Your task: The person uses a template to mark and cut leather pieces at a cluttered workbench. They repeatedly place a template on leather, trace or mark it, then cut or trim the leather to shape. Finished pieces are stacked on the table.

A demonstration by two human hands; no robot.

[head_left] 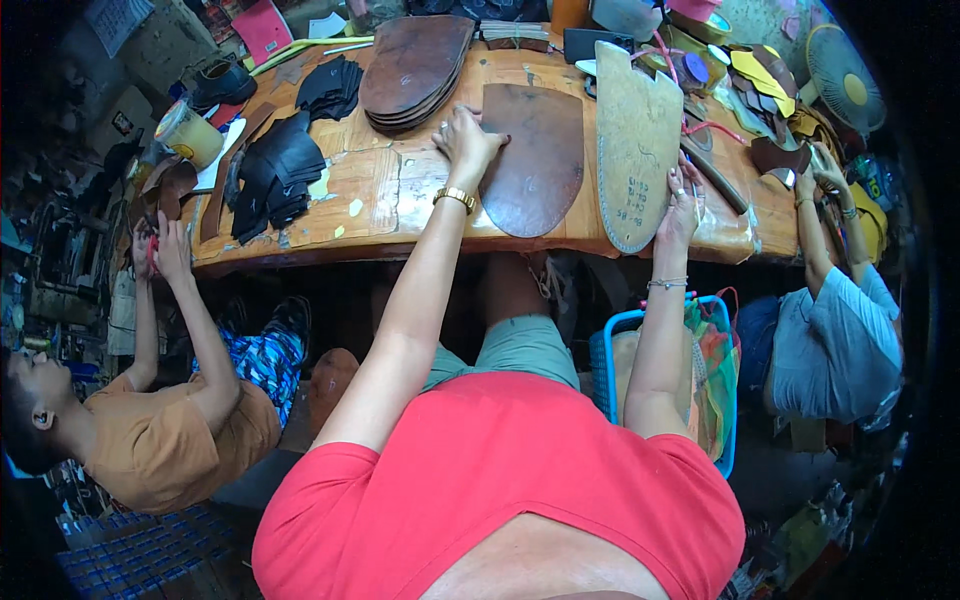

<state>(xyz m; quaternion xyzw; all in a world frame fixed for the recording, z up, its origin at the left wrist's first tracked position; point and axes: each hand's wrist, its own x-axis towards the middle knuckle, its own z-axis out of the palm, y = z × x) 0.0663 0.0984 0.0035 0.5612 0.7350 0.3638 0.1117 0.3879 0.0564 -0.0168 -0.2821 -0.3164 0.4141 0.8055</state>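
A brown leather piece [533, 160], rounded at its near end, lies flat on the wooden table in front of me. My left hand [468, 145] rests at its left side, fingers spread and thumb on the leather's edge. Just beyond that hand is a stack of similar brown leather pieces [415, 68]. To the right stands out a long pale pattern board [636, 150], with handwriting, a notched far end and small marks along its rim. My right hand [680, 205] grips this board by its right edge, and its near tip reaches the table's front edge.
Black leather pieces [278, 172] lie at the left, near a tub [190, 135]. A dark rod [714, 175] lies right of the board. Below the table is a blue basket [608, 370]. Co-workers sit at left [180, 440] and right [840, 345], handling leather. A fan [845, 78] stands far right.
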